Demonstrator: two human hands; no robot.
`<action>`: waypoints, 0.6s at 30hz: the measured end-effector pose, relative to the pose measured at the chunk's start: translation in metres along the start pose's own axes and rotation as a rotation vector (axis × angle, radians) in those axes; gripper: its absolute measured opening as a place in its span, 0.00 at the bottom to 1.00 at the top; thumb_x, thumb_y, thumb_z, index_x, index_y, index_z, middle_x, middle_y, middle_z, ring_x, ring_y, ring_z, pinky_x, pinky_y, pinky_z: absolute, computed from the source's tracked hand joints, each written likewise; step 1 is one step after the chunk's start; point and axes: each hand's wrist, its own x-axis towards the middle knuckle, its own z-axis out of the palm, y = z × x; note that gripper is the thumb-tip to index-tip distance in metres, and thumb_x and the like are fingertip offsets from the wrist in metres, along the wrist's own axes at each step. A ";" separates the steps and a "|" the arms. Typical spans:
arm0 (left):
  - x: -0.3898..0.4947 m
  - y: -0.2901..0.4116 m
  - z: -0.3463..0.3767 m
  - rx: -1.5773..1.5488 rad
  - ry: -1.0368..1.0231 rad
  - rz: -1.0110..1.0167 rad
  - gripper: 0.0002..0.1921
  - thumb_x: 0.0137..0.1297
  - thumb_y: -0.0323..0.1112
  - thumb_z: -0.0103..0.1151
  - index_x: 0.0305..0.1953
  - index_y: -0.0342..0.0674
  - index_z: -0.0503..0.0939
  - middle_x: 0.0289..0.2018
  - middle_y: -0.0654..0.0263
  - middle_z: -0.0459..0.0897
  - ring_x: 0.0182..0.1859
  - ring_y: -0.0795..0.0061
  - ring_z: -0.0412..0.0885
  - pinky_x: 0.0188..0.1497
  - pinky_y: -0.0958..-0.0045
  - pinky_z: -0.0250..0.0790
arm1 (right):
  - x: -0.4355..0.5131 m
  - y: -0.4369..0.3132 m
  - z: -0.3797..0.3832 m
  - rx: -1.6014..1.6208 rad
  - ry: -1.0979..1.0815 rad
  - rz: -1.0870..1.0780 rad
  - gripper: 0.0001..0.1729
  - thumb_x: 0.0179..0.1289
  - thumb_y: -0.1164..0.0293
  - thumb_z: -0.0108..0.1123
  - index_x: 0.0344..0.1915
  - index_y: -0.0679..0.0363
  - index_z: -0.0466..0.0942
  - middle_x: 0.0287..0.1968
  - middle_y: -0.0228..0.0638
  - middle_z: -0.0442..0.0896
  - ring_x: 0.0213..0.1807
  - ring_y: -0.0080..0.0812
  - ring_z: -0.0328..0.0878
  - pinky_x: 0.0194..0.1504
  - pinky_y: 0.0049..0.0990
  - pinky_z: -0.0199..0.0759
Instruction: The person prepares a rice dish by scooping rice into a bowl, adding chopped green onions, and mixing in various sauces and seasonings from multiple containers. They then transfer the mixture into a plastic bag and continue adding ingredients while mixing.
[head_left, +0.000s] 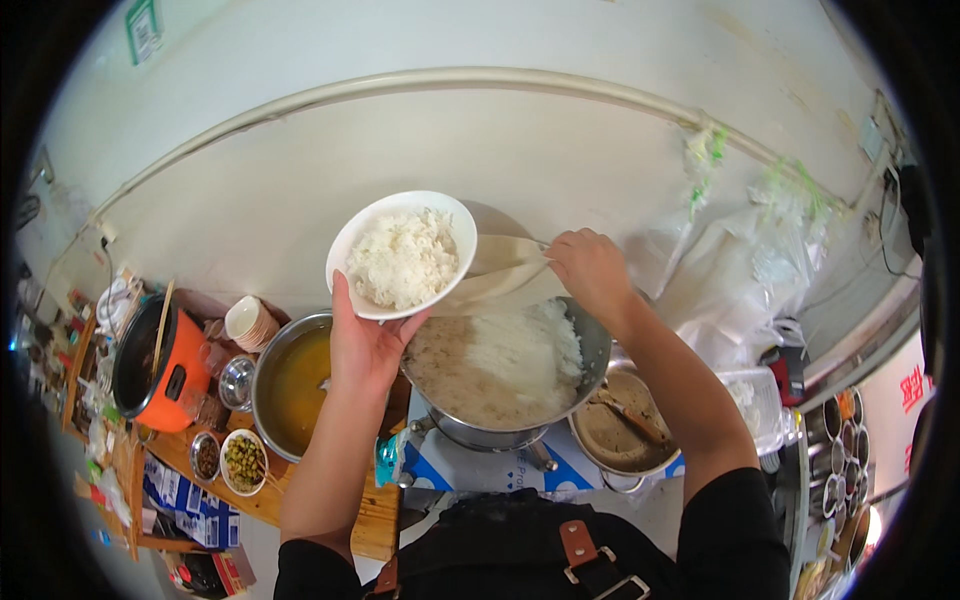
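Note:
My left hand (365, 345) holds up a white bowl (342, 249) from below, with the thumb at its rim. Cooked white rice (409, 259) is heaped inside, and the bowl tilts towards me. Pinched in my right hand (590, 271) is the edge of a beige cloth (499, 289), lifted at the back of a large metal pot (596, 341). White rice (517, 360) lies in that pot, partly uncovered. The bowl hides part of the cloth and the pot's far left rim.
Left of the pot stand a metal basin of yellowish liquid (296, 382), a white bowl of chopped vegetables (244, 459), stacked paper bowls (251, 322) and an orange cooker (176, 386). To the right are a pan with a wooden-handled utensil (589, 431), plastic bags (727, 277) and a plastic container (761, 409).

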 end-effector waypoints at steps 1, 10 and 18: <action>0.004 -0.004 0.004 -0.011 0.008 -0.016 0.32 0.71 0.60 0.33 0.67 0.46 0.55 0.64 0.59 0.63 0.63 0.60 0.67 0.60 0.53 0.68 | -0.001 -0.009 -0.016 0.090 0.014 0.018 0.06 0.51 0.68 0.61 0.28 0.57 0.81 0.38 0.31 0.83 0.39 0.37 0.78 0.41 0.33 0.71; 0.014 -0.031 0.012 -0.015 0.030 -0.179 0.32 0.66 0.64 0.40 0.63 0.50 0.63 0.53 0.65 0.72 0.40 0.68 0.75 0.53 0.38 0.64 | -0.085 -0.137 -0.121 0.401 0.139 -0.310 0.12 0.50 0.71 0.62 0.37 0.60 0.78 0.42 0.36 0.81 0.37 0.34 0.78 0.34 0.29 0.70; -0.035 -0.006 -0.022 -0.074 0.093 -0.088 0.25 0.70 0.53 0.41 0.61 0.47 0.65 0.57 0.57 0.72 0.52 0.59 0.76 0.28 0.63 0.82 | -0.109 -0.218 -0.064 1.259 -0.187 -0.268 0.08 0.61 0.68 0.53 0.30 0.62 0.72 0.33 0.38 0.77 0.37 0.44 0.75 0.40 0.37 0.69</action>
